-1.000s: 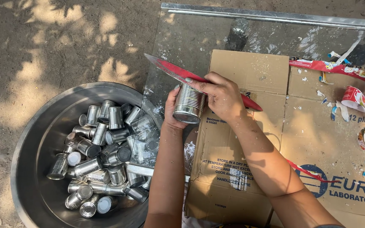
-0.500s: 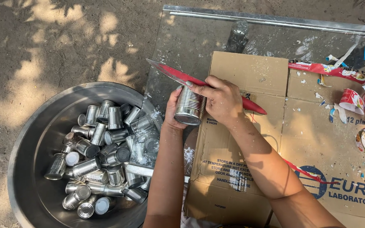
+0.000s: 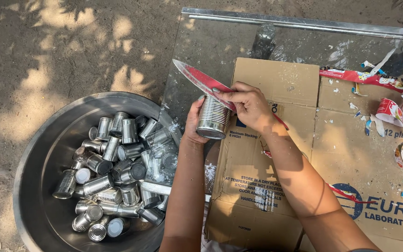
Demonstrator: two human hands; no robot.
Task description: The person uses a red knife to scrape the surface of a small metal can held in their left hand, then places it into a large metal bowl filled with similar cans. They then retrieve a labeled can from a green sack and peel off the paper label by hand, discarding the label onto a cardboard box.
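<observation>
My left hand point(image 3: 193, 122) grips a bare ribbed tin can point(image 3: 213, 117) from behind, tilted with its bottom toward me. My right hand point(image 3: 247, 106) holds a red-bladed knife point(image 3: 196, 78) by the handle, the blade lying across the top of the can and pointing up-left. Both hands hover over the left edge of flattened cardboard point(image 3: 276, 154) and a glass pane point(image 3: 211, 51).
A large metal basin point(image 3: 43, 154) at the left holds several stripped silver cans point(image 3: 117, 172). Torn red and white paper labels point(image 3: 397, 112) lie scattered on the cardboard at the right. Bare dirt ground point(image 3: 47, 56) surrounds the basin.
The can and both hands have shifted slightly; the knife blade stays across the can's top. The basin's cans look unchanged.
</observation>
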